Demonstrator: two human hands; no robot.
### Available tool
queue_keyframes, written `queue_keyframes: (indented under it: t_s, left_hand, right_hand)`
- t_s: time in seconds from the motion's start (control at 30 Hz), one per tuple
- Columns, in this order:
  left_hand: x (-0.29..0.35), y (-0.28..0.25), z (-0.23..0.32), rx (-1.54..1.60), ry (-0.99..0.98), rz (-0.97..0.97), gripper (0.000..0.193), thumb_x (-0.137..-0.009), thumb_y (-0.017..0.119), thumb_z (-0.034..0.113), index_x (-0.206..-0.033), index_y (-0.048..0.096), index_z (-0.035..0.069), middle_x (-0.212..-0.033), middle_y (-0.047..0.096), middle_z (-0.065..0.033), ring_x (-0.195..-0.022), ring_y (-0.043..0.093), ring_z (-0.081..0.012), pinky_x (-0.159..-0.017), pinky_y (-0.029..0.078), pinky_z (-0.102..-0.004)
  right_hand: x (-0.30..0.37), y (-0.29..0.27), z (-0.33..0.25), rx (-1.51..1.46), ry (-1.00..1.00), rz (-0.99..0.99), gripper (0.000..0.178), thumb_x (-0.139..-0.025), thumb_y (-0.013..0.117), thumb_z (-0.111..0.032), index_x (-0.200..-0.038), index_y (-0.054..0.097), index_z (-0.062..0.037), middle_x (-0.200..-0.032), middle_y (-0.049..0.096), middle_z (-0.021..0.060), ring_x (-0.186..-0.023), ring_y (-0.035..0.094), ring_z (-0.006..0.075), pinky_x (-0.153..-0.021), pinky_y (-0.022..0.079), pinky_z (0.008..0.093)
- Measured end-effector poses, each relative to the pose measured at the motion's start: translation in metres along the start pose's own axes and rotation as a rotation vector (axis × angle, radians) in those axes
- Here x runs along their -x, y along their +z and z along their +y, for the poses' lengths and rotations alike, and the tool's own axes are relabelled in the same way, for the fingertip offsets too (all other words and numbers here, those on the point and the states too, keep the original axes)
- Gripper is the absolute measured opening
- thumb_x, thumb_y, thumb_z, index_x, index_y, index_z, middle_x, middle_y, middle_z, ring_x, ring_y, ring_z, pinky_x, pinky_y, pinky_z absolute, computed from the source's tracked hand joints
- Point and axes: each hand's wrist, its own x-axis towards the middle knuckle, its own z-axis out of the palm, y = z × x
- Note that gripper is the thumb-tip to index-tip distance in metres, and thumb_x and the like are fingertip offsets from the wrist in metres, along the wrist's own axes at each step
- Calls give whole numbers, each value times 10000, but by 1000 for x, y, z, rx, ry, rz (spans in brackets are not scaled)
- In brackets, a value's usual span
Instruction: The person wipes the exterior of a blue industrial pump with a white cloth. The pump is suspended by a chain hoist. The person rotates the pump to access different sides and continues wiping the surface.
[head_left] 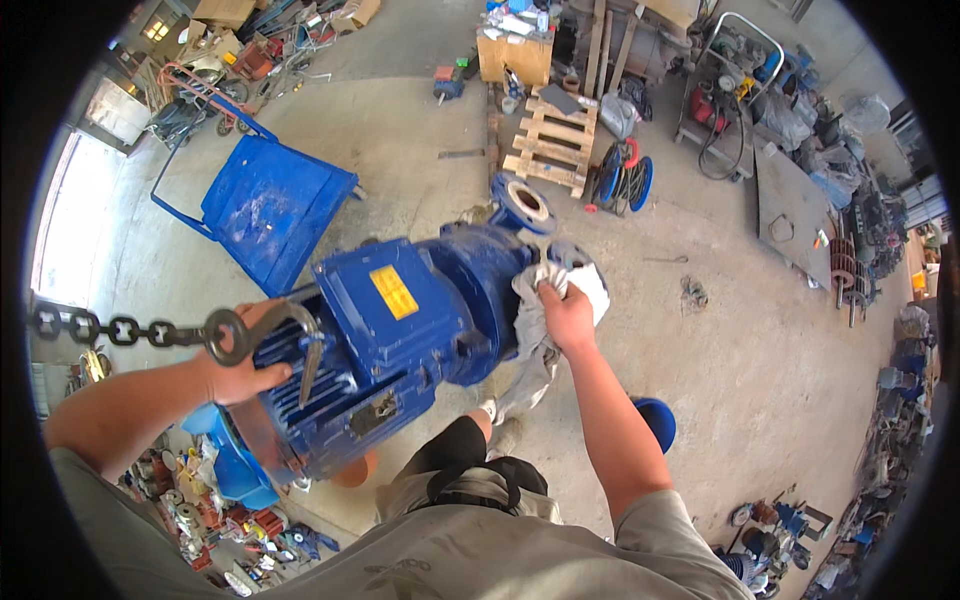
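Note:
A blue motor-driven pump (360,340) fills the middle, with a yellow label on its terminal box. A dark lifting hook (290,318) on a heavy chain (110,328) comes from the left and reaches over the motor's finned housing. My left hand (235,365) lies against that housing beside the hook, thumb and fingers apart, partly covered by the hook. At the pump end, my right hand (570,315) grips a pale rag (535,300), bunched up near the lower flange and hanging down. A second round flange (528,200) points upward.
A blue platform trolley (270,205) stands beyond the motor. Farther back are a wooden pallet (555,140) and a cable reel (625,180). A blue bucket-like thing (655,424) sits right of my legs. Loose parts (190,500) clutter the lower left, machinery the right side.

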Motion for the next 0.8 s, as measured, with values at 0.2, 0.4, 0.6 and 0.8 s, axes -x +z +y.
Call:
queue_keyframes:
  t_s: [0.2, 0.4, 0.6, 0.8]
  left_hand:
    - [-5, -7, -10, 48, -65, -68, 1000, -804, 763, 536, -1584, 372, 47, -1568, 460, -235, -1457, 423, -415, -1186, 314, -541]
    - [-13, -8, -15, -41, 60, -30, 1076, -757, 746, 672, -1550, 427, 18, -1551, 501, -196, -1472, 421, -388, -1144, 350, -525]
    - [-10, -17, 0, -34, -24, -112, 1069, -759, 808, 648, -1540, 425, 27, -1566, 497, -160, -1473, 418, -360, -1097, 372, -489]
    - [-9, -10, -2, -51, -13, -65, 1107, -714, 841, 605, -1550, 423, 12, -1542, 525, -150, -1402, 455, -364, -1093, 367, -482]
  right_hand:
    - [-60, 75, -54, -27, -488, -300, 405, -1006, 682, -341, -1280, 659, -43, -1189, 731, 214, -1182, 656, 403, -1032, 499, 445]
    - [-161, 178, -45, 319, -181, -733, 792, -992, 528, -665, -1493, 565, -53, -1481, 600, 237, -1410, 535, 393, -1180, 397, 426]
    - [-212, 280, -46, 767, -250, -1066, 939, -920, 478, -775, -1538, 529, -69, -1608, 468, 224, -1506, 409, 398, -1237, 319, 414]
    - [-130, 147, -28, 480, -389, -477, 685, -1022, 540, -570, -1130, 654, 97, -1028, 718, 337, -962, 703, 500, -854, 579, 531]
